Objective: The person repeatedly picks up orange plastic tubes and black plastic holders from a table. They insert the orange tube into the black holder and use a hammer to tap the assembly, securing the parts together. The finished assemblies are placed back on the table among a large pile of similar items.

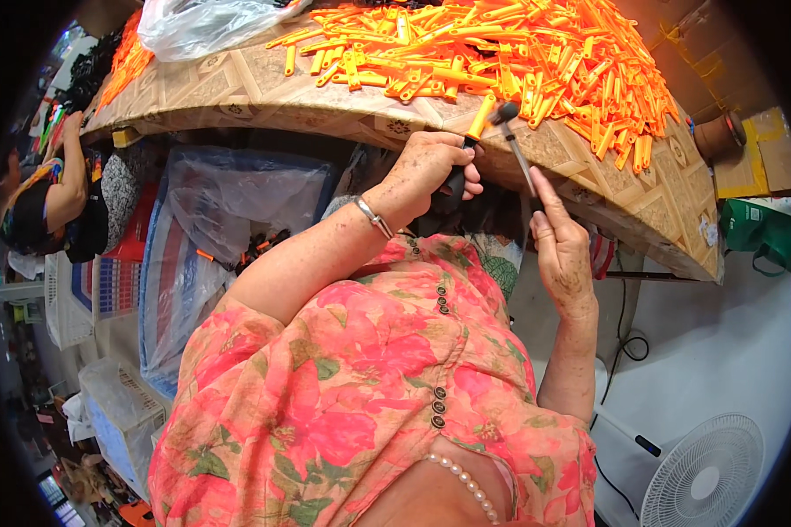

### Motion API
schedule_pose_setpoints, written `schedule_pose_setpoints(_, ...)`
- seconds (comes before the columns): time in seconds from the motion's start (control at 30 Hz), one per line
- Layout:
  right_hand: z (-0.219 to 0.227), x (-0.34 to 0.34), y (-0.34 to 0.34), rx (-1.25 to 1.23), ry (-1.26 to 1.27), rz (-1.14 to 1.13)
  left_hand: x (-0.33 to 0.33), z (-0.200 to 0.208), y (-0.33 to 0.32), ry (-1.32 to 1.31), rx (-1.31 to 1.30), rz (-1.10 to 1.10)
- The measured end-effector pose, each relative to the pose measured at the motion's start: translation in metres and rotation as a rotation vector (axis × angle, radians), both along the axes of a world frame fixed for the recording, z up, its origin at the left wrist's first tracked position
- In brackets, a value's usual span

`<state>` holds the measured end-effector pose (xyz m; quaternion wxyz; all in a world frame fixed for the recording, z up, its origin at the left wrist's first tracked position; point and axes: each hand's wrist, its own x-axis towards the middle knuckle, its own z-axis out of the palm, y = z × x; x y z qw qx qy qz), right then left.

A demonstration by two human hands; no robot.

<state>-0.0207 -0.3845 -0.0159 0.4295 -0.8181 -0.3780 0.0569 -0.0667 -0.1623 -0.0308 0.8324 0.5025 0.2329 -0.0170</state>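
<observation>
My left hand [432, 169], closed at the table's near edge, grips an orange plastic piece [481, 118] with a black part [453, 186] that sticks out below the fingers. In my right hand [561, 244] is the handle of a small hammer [521, 160], a thin metal shaft with a dark, rounded head. The hammer head is close beside the top of the orange piece; whether they touch I cannot tell. Beyond both hands, a large heap of loose orange plastic pieces [580, 66] covers the far and right part of the patterned table [264, 88].
A clear plastic bag [211, 26] lies on the table's far left. Below it hangs a blue-striped bag [154, 290] with black and orange pieces inside. Another person [61, 189] works at the left. A brown cylinder [719, 136], a green bag [758, 233] and a white fan [705, 479] are at the right.
</observation>
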Motion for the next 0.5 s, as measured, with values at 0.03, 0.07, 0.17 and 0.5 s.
schedule_pose_setpoints(0.03, 0.0, 0.0, 0.001, 0.034, -0.043, -0.006, 0.0, 0.001, 0.0, 0.0, 0.002, 0.002)
schedule_pose_setpoints(0.07, 0.001, 0.0, 0.003, 0.084, -0.083, -0.018, 0.0, 0.001, -0.001, -0.001, 0.004, 0.004)
schedule_pose_setpoints(0.17, 0.0, -0.004, 0.009, -0.01, -0.017, -0.024, 0.0, 0.003, -0.001, -0.001, 0.008, 0.015)
schedule_pose_setpoints(0.5, -0.003, 0.002, 0.017, 0.027, -0.172, 0.0, 0.003, 0.003, -0.001, 0.025, -0.024, 0.038)
